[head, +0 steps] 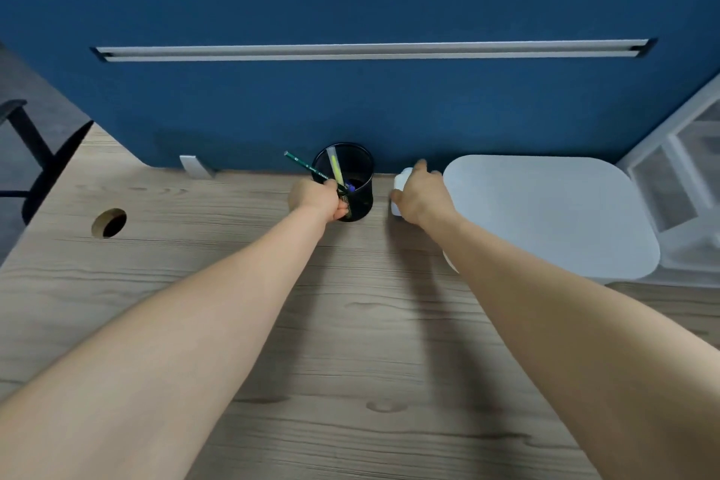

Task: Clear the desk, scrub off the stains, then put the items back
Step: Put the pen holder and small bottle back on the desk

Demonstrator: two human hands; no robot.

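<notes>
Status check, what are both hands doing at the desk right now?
Left hand grips green pencil at black pen cup. Right hand holds white object. Nothing blocking.

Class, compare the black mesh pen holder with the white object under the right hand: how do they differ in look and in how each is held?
The pen holder is black, open-topped mesh with a yellow highlighter inside; the white object is solid and mostly hidden. The left hand grips the pen holder's side together with a green pencil; the right hand covers the white object from above. Both stand on the wooden desk by the blue partition.
</notes>
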